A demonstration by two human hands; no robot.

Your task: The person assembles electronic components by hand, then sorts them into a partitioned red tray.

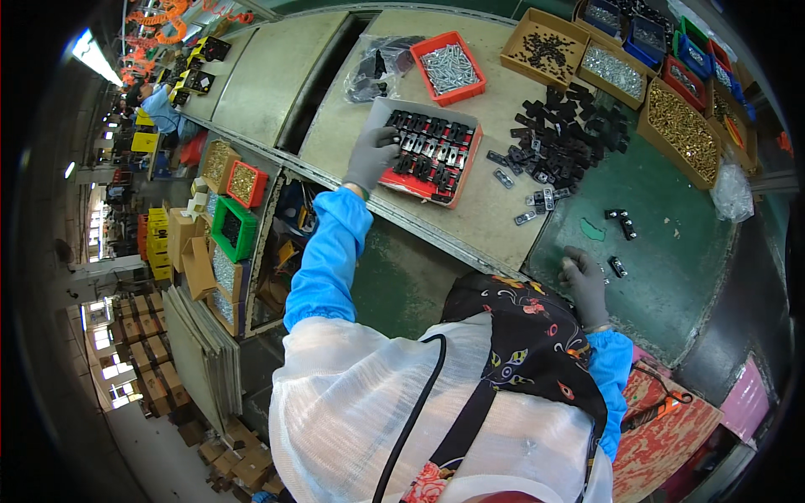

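My left hand [373,158], in a grey glove, is at the left edge of a box [470,180] with a red outside. Its fingers are bent together over the edge; what they pinch is too small to make out. Inside the box, black clamp-like parts with silvery metal pieces [430,153] lie in rows. My right hand [583,287], also gloved, is above the green mat [654,293] at the near right, fingers curled in; anything within them is hidden. Close by lie a small black part [618,267] and a longer black part [622,223].
A heap of black parts [558,134] and loose metal plates [503,178] lies right of the box. Behind stand a red tray of screws [450,69], a carton of small dark pieces [545,49] and a carton of brass-coloured fasteners [681,134]. A plastic bag [377,71] lies far left.
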